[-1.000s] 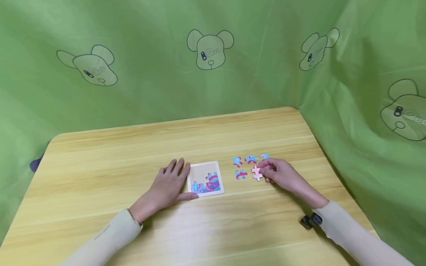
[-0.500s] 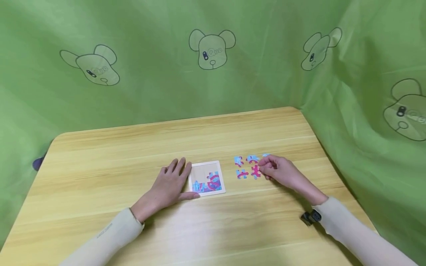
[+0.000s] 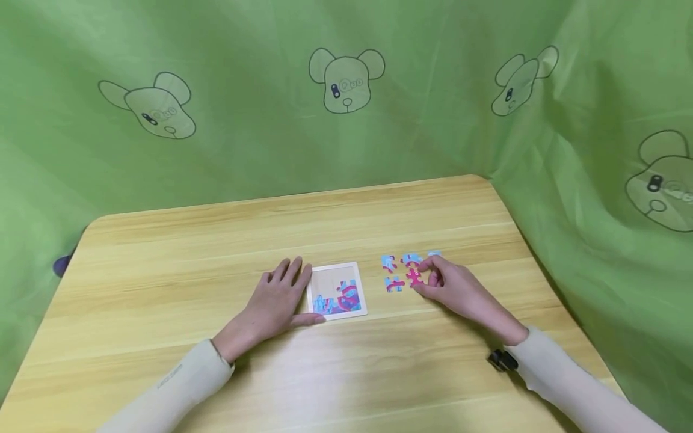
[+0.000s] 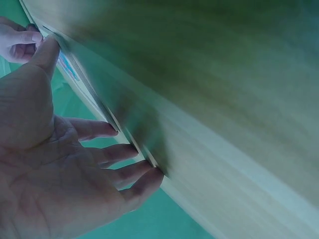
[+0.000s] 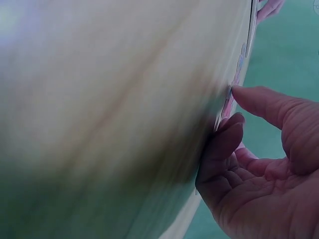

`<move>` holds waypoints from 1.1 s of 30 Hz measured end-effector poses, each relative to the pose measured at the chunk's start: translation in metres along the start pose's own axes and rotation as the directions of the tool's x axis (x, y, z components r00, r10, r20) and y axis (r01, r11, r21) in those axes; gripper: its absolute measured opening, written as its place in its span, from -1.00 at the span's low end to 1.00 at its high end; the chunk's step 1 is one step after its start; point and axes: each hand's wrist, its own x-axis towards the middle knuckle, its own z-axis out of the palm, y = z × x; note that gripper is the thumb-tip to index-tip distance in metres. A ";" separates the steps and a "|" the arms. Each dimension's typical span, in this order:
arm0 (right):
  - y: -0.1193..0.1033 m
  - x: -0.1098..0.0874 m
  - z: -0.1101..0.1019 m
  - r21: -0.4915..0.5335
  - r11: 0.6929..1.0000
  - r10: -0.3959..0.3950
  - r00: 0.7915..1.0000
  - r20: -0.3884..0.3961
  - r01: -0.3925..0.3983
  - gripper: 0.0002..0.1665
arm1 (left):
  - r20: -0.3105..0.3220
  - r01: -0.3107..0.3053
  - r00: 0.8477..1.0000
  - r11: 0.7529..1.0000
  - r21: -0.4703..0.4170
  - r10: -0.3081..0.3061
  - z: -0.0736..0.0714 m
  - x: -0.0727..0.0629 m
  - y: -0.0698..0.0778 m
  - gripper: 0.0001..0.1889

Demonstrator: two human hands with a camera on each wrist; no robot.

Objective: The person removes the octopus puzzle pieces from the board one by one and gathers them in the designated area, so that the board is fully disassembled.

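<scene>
A deep-pink, knobbed jigsaw piece point(image 3: 414, 276) lies on the pale wood-grain worktop point(image 3: 411, 361), just left of the nearer right hand point(image 3: 455, 290), whose bent thumb and forefinger pinch its edges. Farther left, past a blue-and-pink jigsaw piece point(image 3: 394, 284), the left hand point(image 3: 273, 307), its fingers straight and spread, touches the square, pale-rimmed puzzle tray point(image 3: 362, 294).

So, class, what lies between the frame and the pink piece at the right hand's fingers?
A blue-and-pink piece, in the head view; bare table separates it from the frame.
</scene>
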 end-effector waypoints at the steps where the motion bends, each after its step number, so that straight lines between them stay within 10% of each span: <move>1: 0.000 0.000 0.000 0.001 1.000 0.001 1.000 0.002 -0.001 -0.58 | 0.001 0.000 1.000 1.000 0.000 0.000 0.000 0.000 0.000 0.11; 33: -0.013 -0.015 0.005 0.040 0.999 0.014 0.999 -0.031 -0.013 -0.55 | -0.002 -0.001 1.000 1.000 -0.001 0.001 0.000 -0.001 0.001 0.08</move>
